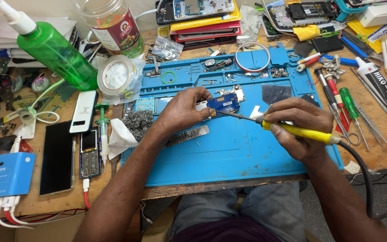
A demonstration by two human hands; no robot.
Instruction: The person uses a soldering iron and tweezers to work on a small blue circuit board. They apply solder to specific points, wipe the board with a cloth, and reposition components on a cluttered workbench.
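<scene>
Resting under the left hand (182, 110), small blue circuit board (223, 103)

My one camera sits on my head, looking steeply down and close over my workbench (32, 197), blue mat (238, 157) centred, my lap at the near edge, cluttered shelves of parts far.

The left hand (182, 112) covers the near end of the blue circuit board (222, 103); the soldering iron (287, 130) tip's contact there seems too small to tell.
</scene>
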